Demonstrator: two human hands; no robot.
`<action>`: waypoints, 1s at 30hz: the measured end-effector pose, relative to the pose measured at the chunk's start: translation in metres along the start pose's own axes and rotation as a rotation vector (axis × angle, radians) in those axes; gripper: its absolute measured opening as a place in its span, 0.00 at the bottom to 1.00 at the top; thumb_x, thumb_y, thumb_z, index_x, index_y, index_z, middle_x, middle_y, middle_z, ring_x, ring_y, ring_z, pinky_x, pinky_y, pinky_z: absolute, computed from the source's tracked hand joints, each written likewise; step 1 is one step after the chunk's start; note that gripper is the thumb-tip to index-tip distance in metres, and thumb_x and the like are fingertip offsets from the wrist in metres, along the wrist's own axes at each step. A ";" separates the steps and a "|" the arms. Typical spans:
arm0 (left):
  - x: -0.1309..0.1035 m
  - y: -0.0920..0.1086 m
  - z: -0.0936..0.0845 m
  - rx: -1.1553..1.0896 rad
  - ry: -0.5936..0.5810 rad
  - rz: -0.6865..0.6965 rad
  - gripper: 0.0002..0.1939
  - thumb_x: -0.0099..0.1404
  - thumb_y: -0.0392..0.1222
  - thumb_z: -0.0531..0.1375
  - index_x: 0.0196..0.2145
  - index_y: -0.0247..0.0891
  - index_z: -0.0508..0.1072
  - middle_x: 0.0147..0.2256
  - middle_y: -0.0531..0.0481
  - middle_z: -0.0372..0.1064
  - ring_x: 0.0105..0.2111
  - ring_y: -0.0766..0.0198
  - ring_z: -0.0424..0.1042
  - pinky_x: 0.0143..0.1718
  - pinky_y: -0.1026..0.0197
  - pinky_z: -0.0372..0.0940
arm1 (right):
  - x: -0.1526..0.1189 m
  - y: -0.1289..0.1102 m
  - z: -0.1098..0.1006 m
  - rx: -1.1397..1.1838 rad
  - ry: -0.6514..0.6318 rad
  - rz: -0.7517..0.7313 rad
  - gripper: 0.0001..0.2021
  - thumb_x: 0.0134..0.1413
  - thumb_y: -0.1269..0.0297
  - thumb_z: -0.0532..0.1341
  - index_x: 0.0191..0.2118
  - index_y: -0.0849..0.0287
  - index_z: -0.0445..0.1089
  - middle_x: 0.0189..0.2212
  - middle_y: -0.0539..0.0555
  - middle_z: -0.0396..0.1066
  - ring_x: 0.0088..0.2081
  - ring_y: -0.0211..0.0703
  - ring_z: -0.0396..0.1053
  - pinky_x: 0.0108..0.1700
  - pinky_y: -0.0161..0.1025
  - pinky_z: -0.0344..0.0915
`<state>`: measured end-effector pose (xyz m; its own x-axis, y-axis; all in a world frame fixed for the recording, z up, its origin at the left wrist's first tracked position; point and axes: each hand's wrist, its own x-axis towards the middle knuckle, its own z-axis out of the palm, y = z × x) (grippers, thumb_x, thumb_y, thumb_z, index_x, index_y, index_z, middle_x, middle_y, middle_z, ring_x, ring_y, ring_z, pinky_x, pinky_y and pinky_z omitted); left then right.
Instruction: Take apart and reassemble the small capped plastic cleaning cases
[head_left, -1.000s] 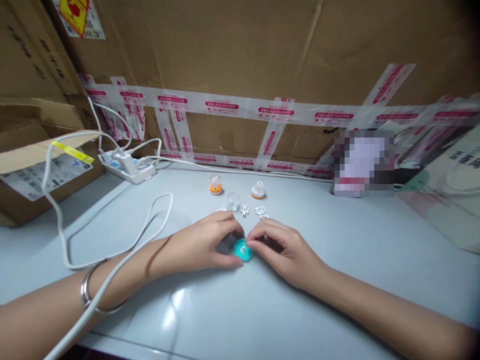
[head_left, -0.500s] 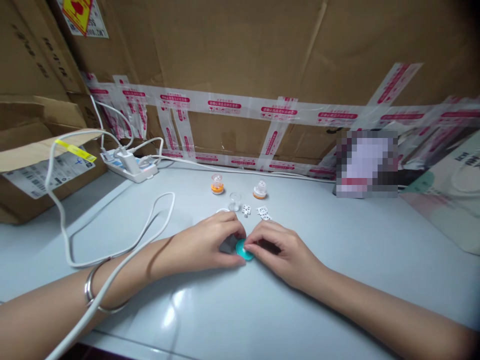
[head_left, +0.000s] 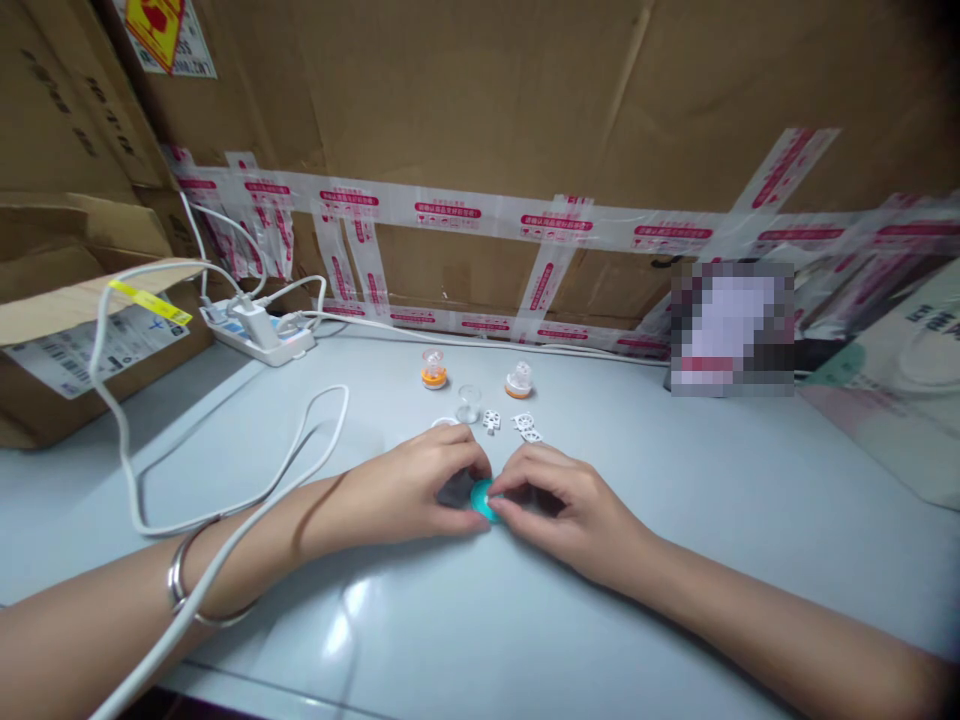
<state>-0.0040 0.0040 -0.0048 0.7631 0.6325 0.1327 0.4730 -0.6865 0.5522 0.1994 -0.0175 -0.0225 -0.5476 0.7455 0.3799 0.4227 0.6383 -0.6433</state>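
On the grey table (head_left: 420,620), a small round teal piece (head_left: 482,500) lies between the hands. My left hand (head_left: 431,485) grips its edge between thumb and fingers. The fingertips of my right hand (head_left: 562,500) are pinched over the middle of the teal piece, on a tiny whitish part too small to make out. Just beyond are a clear cup (head_left: 469,403), a small white cut-out piece (head_left: 492,420) and white wheel-like parts (head_left: 526,427). A white ring (head_left: 445,422) is partly hidden behind my left hand.
Farther back stand an orange-and-clear assembly (head_left: 433,370) and a white one with an orange base (head_left: 519,380). A white cable (head_left: 127,440) loops over my left forearm from a power strip (head_left: 259,335). Cardboard boxes (head_left: 450,100) line the back; a blurred-out object (head_left: 731,330) is at right.
My right thumb and fingertips have shifted slightly over the teal piece. My left hand holds its place.
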 end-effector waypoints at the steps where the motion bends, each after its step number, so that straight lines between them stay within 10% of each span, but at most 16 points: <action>1: 0.000 0.000 0.000 0.002 0.001 0.000 0.12 0.59 0.40 0.60 0.41 0.38 0.69 0.38 0.48 0.63 0.38 0.61 0.64 0.39 0.61 0.61 | 0.000 -0.001 0.000 0.002 0.000 0.008 0.04 0.52 0.72 0.60 0.33 0.61 0.72 0.27 0.52 0.68 0.31 0.38 0.65 0.35 0.36 0.62; 30: 0.000 0.002 0.000 -0.028 -0.015 0.008 0.12 0.58 0.40 0.61 0.41 0.37 0.70 0.39 0.47 0.64 0.41 0.60 0.64 0.43 0.60 0.60 | 0.000 0.002 -0.004 0.004 -0.052 0.114 0.04 0.49 0.70 0.63 0.33 0.57 0.72 0.28 0.50 0.65 0.32 0.38 0.64 0.35 0.36 0.63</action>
<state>-0.0025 0.0026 -0.0036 0.7736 0.6212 0.1250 0.4542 -0.6811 0.5743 0.2032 -0.0153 -0.0214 -0.5325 0.8025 0.2691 0.4815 0.5487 -0.6835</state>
